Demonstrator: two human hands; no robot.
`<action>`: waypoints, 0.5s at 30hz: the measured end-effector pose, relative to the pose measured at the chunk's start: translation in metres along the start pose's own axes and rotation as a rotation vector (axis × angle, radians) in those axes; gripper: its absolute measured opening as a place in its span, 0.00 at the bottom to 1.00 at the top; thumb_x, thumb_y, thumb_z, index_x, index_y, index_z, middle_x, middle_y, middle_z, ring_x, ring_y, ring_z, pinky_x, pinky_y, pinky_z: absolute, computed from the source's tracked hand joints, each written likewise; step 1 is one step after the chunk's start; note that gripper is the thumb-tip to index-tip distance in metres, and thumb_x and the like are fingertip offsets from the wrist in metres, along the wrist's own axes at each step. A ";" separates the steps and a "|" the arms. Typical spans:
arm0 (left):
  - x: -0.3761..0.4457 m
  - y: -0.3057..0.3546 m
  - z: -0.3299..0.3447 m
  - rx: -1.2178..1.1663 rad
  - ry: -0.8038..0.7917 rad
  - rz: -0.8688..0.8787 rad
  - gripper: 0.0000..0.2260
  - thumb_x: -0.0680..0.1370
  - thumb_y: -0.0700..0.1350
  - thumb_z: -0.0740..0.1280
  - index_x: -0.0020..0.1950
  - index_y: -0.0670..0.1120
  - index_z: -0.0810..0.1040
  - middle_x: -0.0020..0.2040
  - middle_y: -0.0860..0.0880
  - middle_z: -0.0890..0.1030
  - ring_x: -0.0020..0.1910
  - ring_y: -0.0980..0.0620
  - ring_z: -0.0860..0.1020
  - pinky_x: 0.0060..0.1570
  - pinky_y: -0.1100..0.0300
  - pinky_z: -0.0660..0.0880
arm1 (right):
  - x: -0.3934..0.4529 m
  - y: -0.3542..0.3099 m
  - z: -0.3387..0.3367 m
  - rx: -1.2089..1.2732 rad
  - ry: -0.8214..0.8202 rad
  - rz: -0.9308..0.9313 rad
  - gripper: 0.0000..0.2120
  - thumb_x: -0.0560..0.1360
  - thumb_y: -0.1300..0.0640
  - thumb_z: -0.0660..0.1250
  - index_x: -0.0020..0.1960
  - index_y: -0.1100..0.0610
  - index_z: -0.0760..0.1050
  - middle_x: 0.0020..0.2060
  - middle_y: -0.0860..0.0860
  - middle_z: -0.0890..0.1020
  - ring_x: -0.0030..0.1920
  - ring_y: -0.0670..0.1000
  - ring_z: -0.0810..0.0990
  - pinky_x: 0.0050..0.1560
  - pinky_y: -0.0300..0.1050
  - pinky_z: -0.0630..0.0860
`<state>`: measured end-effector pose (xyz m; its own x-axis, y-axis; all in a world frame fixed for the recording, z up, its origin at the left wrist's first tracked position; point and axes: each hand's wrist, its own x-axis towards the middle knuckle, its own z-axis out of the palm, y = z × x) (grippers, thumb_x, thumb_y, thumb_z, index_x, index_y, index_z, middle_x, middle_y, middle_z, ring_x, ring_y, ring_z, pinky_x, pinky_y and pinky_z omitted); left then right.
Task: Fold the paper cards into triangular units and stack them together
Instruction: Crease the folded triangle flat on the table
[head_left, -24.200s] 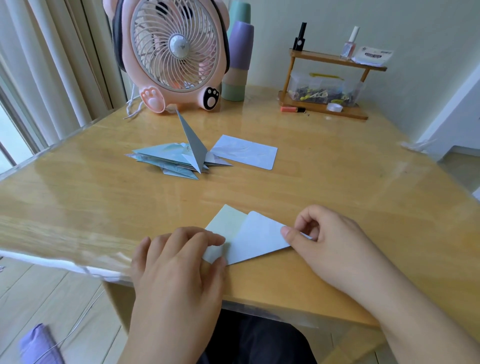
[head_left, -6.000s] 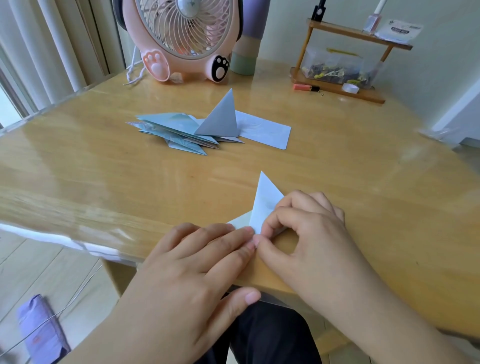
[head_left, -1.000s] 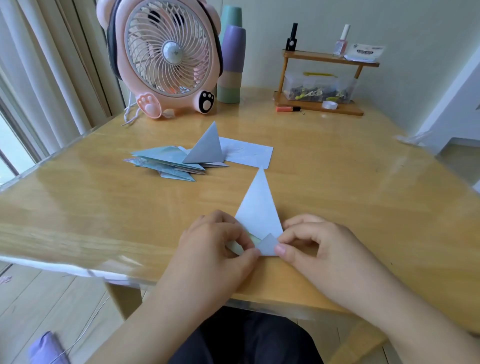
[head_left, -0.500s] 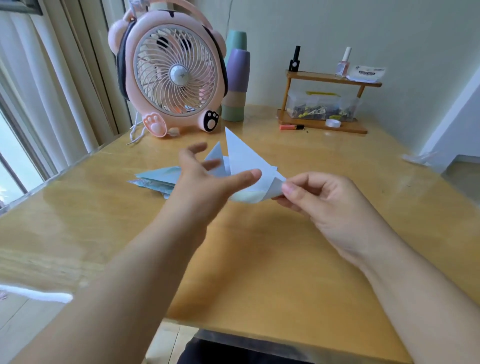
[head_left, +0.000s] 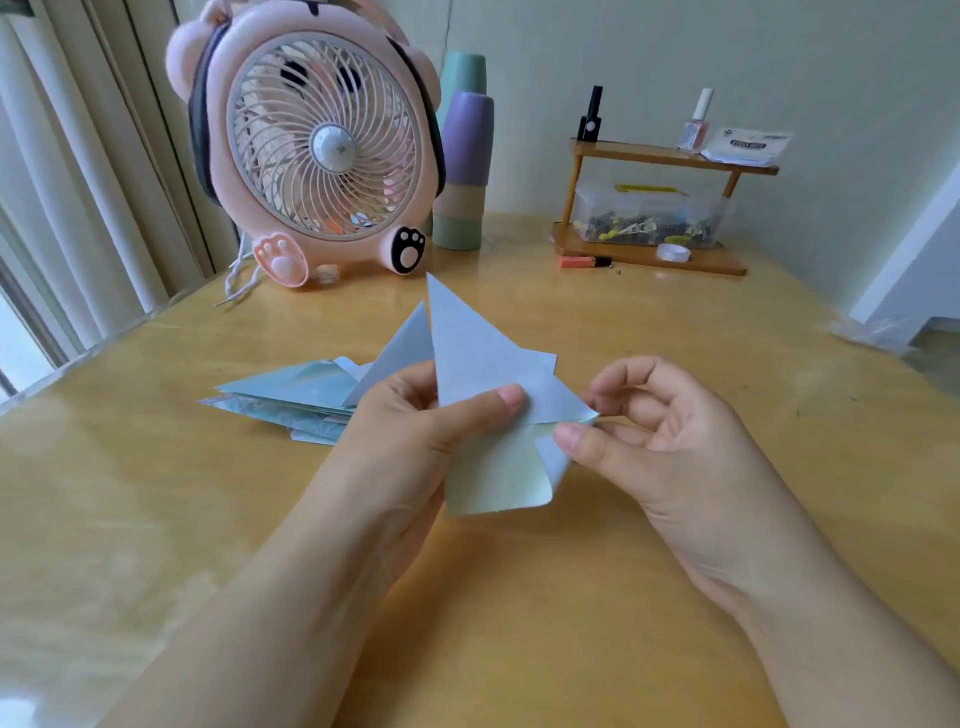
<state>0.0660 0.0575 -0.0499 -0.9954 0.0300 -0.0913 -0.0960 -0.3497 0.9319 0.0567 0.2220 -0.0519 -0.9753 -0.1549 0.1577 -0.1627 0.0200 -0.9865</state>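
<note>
the left hand (head_left: 415, 415) and right hand (head_left: 639, 415) both pinch the folded card (head_left: 483, 374) held above the counter (head_left: 675, 545), and it should be pressed flat before joining the stack (head_left: 291, 400).

Pale-blue folded card (head_left: 483, 364) upright, near stacked units (head_left: 291, 397).

Two hands: the left (head_left: 415, 431) and the right (head_left: 660, 441). One folded card (head_left: 483, 358) is held between them. One pile of folded units (head_left: 296, 395) lies on the one counter (head_left: 675, 364); how many units it holds cannot be told. One fan (head_left: 317, 150) stands at the back. Beside it are stacked cups (head_left: 465, 171), four colours showing. One wooden shelf (head_left: 670, 156) carries two bottles, a black one (head_left: 591, 117) and a pink one (head_left: 698, 122), and one white packet (head_left: 748, 148). Below sit one clear box (head_left: 649, 218), one tape roll (head_left: 674, 253) and one orange marker (head_left: 584, 261).
</note>
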 end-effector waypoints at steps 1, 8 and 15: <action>-0.001 0.000 0.000 -0.031 0.005 0.015 0.08 0.65 0.40 0.72 0.44 0.44 0.84 0.43 0.45 0.85 0.37 0.50 0.83 0.37 0.59 0.80 | -0.001 -0.001 0.000 0.017 0.008 0.030 0.16 0.64 0.59 0.75 0.48 0.52 0.74 0.38 0.45 0.83 0.39 0.48 0.83 0.46 0.39 0.77; -0.002 -0.004 0.001 -0.104 -0.042 0.026 0.13 0.64 0.36 0.74 0.48 0.42 0.83 0.48 0.41 0.84 0.44 0.44 0.84 0.47 0.53 0.80 | -0.007 -0.009 0.006 0.046 -0.009 0.059 0.20 0.62 0.52 0.72 0.53 0.50 0.75 0.36 0.55 0.85 0.37 0.50 0.83 0.44 0.42 0.77; -0.003 -0.008 0.002 -0.152 -0.119 -0.026 0.15 0.65 0.36 0.71 0.51 0.39 0.83 0.51 0.42 0.84 0.47 0.46 0.84 0.45 0.57 0.81 | -0.007 -0.008 0.008 0.029 0.088 0.003 0.17 0.59 0.50 0.72 0.47 0.54 0.79 0.34 0.51 0.85 0.36 0.47 0.83 0.46 0.41 0.76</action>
<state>0.0697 0.0620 -0.0560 -0.9869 0.1482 -0.0637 -0.1286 -0.4849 0.8650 0.0656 0.2154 -0.0450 -0.9853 -0.0674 0.1572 -0.1570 -0.0086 -0.9876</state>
